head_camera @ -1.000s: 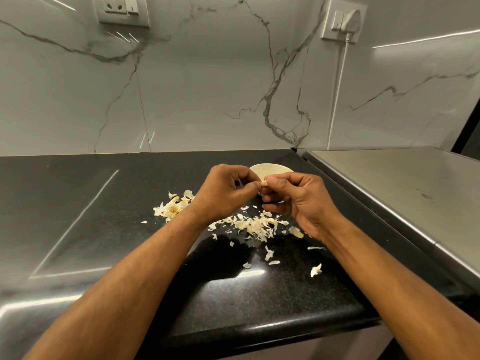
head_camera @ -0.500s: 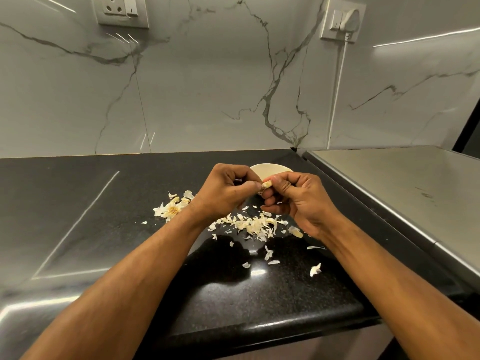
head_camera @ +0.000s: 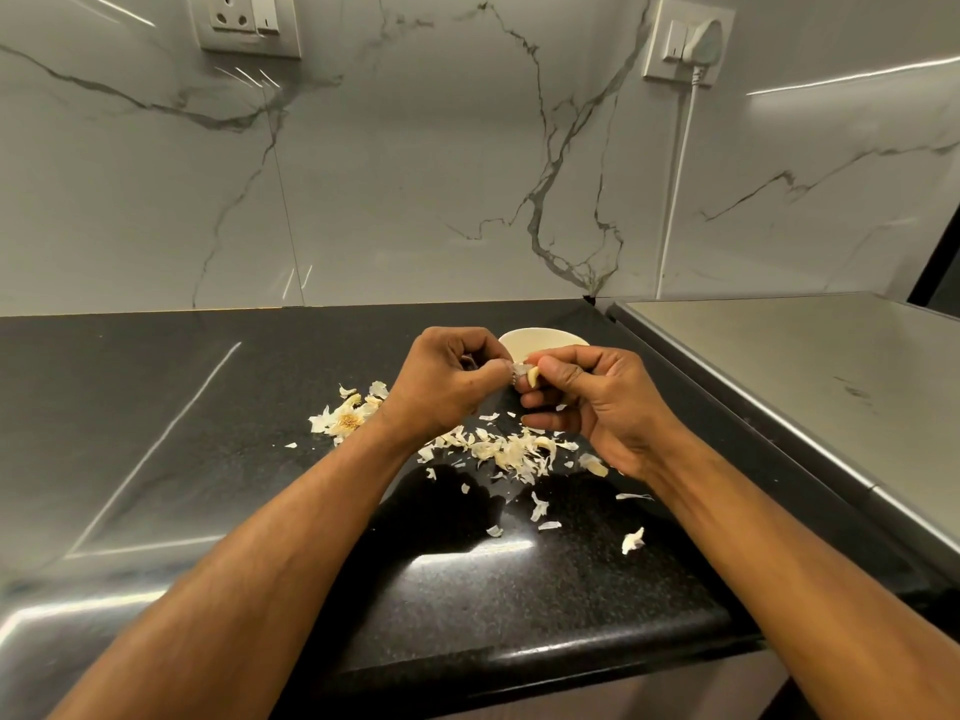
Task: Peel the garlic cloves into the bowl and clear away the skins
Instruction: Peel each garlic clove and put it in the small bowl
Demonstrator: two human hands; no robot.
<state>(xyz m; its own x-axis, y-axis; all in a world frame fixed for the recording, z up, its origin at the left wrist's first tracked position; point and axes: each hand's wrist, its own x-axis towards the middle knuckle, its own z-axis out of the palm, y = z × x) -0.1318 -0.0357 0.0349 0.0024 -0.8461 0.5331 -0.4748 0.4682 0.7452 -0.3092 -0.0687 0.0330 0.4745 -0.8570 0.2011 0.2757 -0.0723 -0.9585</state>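
Observation:
My right hand (head_camera: pixel 597 402) pinches a small pale garlic clove (head_camera: pixel 533 377) between thumb and fingers. My left hand (head_camera: pixel 447 387) meets it from the left, its fingertips pinching a thin strip of skin (head_camera: pixel 518 368) at the clove's end. Both hands hover just in front of a cream bowl (head_camera: pixel 524 341), whose inside is mostly hidden by them. Below the hands lies a loose pile of garlic skins (head_camera: pixel 511 452) on the black counter (head_camera: pixel 156 407). A stripped garlic root with more skins (head_camera: pixel 348 419) sits to the left of my left wrist.
Stray skin flakes (head_camera: pixel 632 540) are scattered toward the counter's front edge (head_camera: pixel 519 652). A steel-topped surface (head_camera: pixel 810 366) adjoins the counter on the right. The marble wall behind carries a socket (head_camera: pixel 244 23) and a plugged-in white cable (head_camera: pixel 680 163).
The hands have shifted slightly; the clove now shows more between the fingertips and a strip of skin has lifted off its end.

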